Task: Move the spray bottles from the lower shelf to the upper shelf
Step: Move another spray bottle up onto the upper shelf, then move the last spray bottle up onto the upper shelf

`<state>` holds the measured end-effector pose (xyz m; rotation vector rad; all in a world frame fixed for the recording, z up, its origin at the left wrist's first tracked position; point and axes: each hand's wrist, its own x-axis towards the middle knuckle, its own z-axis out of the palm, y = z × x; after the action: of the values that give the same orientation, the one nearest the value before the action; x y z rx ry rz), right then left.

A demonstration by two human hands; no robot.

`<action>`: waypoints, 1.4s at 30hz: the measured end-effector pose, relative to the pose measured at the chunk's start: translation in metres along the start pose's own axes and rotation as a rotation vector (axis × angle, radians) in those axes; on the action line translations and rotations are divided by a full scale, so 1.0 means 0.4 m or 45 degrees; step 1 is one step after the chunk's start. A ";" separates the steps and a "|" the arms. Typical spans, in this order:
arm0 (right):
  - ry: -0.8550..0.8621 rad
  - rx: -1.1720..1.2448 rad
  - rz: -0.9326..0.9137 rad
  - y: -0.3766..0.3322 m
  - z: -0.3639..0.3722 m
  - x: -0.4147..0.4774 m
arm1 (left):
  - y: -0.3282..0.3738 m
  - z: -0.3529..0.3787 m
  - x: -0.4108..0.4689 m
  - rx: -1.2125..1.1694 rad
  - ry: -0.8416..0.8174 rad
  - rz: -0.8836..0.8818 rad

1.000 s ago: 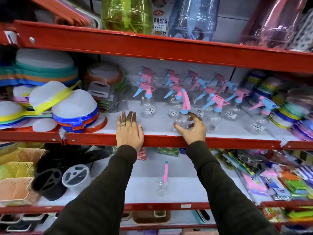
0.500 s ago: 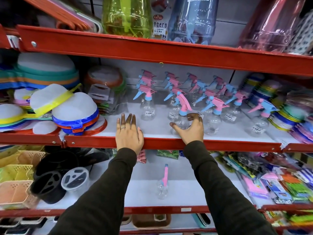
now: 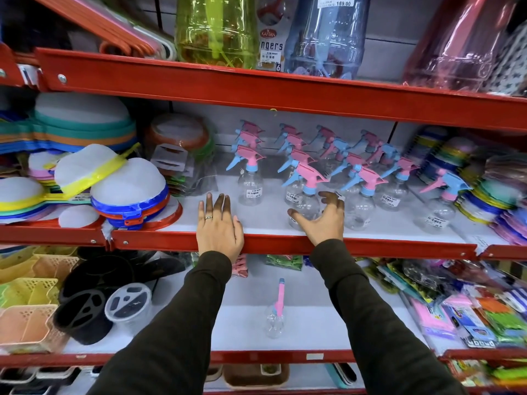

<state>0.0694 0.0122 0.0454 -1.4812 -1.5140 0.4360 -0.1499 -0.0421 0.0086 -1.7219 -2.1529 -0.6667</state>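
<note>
on upper red metal shelf (image 3: 370,246): most clear plastic spray bottles (image 3: 362,195) placed. r hand (image 3: 322,220) spread around one bottle (image 3: 306,201), l hand (image 3: 218,226) flat/empty. one pink-capped bottle (image 3: 275,315) left below.

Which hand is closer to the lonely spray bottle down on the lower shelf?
Neither hand clearly. The spray bottle stands far below both: the left hand lies flat on the upper shelf, and the right hand opens around another bottle.

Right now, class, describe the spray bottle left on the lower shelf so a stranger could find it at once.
Find the lower shelf, the white board below the person's two sleeves. Near its middle stands a small clear spray bottle with a pink and blue top. Unlike the crowd of spray bottles on the shelf above, it stands alone.
</note>
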 end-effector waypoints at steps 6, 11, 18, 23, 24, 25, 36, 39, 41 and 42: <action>-0.030 0.051 -0.016 0.009 0.007 0.008 | 0.001 0.000 0.001 0.018 -0.018 0.001; -0.043 0.071 -0.032 0.012 0.010 0.006 | 0.000 0.000 0.001 0.026 -0.024 -0.002; 0.164 0.136 -0.147 0.026 -0.002 -0.054 | 0.001 -0.002 0.001 0.027 -0.018 0.004; 0.313 0.170 -0.314 0.049 0.006 -0.145 | 0.001 0.000 0.001 0.013 0.005 0.007; 0.304 0.172 -0.319 0.062 0.013 -0.165 | 0.000 0.001 0.000 0.016 0.002 0.007; 0.289 0.173 -0.316 0.078 0.020 -0.185 | 0.000 0.000 0.000 0.019 -0.002 0.007; -0.040 0.236 0.023 0.267 0.124 -0.378 | 0.001 0.008 0.005 0.013 0.055 0.026; -0.146 0.174 0.131 0.328 0.157 -0.421 | -0.001 0.016 0.008 0.023 0.062 0.030; -0.243 0.122 0.243 0.368 0.183 -0.445 | -0.003 0.021 0.008 0.027 0.079 0.032; -0.308 0.101 0.320 0.382 0.197 -0.453 | -0.004 0.023 0.008 0.027 0.088 0.033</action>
<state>0.0640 -0.0946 -0.1804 -1.6064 -1.4794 0.8415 -0.1515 -0.0348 0.0019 -1.6880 -2.0798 -0.6842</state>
